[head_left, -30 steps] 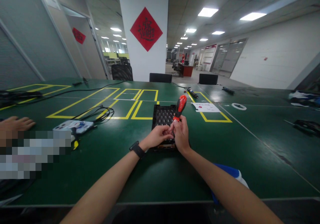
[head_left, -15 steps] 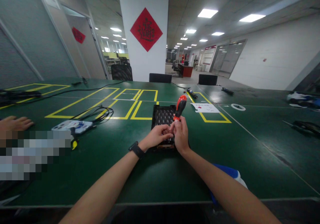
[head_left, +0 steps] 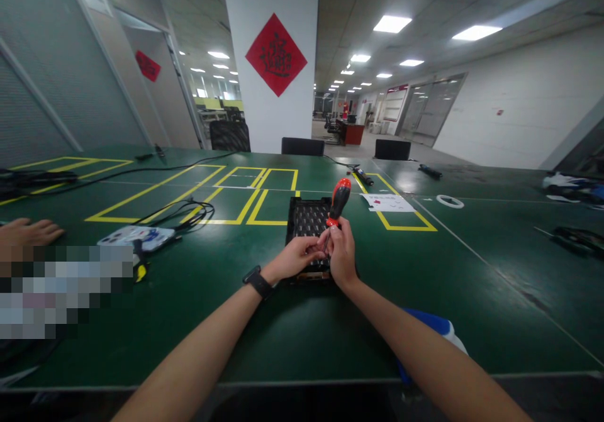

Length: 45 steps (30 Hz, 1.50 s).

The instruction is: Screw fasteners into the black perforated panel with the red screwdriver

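Observation:
My right hand (head_left: pixel 342 252) is closed on a red-and-black screwdriver (head_left: pixel 340 197), its handle pointing up and leaning slightly right. The shaft runs down toward my left hand (head_left: pixel 298 257), whose fingers are pinched together near the tip. Whatever those fingertips hold is too small to make out. Both hands rest over a black case (head_left: pixel 306 213) with rows of small metallic pieces, which look like screwdriver bits. My hands cover the case's lower middle part. A dark watch sits on my left wrist.
A co-worker's hand (head_left: pixel 33 232) lies on the green table (head_left: pixel 226 340) at the left, near a phone (head_left: pixel 136 237) and black cables (head_left: pixel 198 211). Right of the case are a white paper sheet (head_left: pixel 387 203), a white ring (head_left: pixel 450 202) and a blue-and-white object (head_left: pixel 431 324) partly under my right forearm.
The screwdriver handle has shifted very slightly left, and its shaft now shows between my fingers. Both hands stay over the case.

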Tool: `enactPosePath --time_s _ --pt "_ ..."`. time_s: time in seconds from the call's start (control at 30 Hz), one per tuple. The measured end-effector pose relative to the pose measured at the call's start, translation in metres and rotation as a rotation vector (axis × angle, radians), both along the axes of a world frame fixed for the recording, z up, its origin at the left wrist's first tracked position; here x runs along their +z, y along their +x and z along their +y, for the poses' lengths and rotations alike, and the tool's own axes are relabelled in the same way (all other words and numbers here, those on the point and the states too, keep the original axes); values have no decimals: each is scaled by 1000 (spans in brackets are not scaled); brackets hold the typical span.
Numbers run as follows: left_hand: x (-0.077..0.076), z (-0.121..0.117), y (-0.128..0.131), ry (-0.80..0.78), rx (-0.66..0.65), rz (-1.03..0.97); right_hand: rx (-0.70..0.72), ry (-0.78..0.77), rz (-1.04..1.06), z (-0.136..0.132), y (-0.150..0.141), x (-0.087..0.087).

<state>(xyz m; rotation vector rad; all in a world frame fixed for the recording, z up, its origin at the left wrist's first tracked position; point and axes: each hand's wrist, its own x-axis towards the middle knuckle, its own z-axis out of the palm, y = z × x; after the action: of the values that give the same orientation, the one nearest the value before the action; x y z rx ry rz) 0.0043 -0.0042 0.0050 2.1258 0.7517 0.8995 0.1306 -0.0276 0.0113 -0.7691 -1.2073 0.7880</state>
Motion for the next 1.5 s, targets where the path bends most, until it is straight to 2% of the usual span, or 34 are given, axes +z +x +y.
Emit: enactPosePath --time_s 0.17,0.37,0.53,0.9,1.03,1.2,1.33,1.5 --pt "1 1 0 12 -16 20 6 -9 -19 0 1 0" --pt "0 0 1 -35 67 13 27 11 -2 -3 -1 3" --pt "1 -2 1 -57 33 -19 51 7 18 -2 -1 3" --pt "2 -1 0 54 -38 51 55 -44 -25 3 2 -1" --pt "1 -1 1 -11 -45 17 17 -15 -38 0 1 2" --pt "-1 -2 3 -93 12 -46 2 37 -37 -3 0 4" --pt "-2 -1 2 -84 17 -58 50 30 -19 -3 0 4" --pt "-2 0 1 -31 -26 -32 27 -1 1 1 1 1"
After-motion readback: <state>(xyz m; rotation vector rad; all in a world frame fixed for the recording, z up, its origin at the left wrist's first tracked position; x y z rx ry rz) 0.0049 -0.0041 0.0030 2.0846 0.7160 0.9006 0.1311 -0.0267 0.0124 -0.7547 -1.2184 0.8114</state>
